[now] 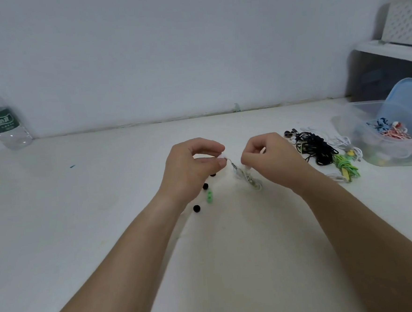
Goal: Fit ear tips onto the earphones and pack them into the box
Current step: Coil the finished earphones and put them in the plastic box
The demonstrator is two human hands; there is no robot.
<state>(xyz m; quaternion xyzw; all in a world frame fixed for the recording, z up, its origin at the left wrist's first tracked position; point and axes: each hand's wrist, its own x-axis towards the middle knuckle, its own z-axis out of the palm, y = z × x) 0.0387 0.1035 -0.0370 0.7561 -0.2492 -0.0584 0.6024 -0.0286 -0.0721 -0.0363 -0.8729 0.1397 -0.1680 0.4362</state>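
My left hand (191,164) pinches a small white earbud end (222,156) between thumb and forefinger. My right hand (270,156) pinches another part of the same white earphones, whose coiled cable (249,180) hangs down onto the table between my hands. Loose ear tips lie on the table under my left wrist: black ones (196,208) and a green pair (209,196). A clear plastic box (380,153) at the right holds red-white and blue earphones (391,132).
A pile of black, white and green earphones (321,151) lies between my right hand and the box. A blue lid (409,102) leans in the box. A water bottle (1,121) stands far left by the wall. A white shelf (392,50) with a basket is at right.
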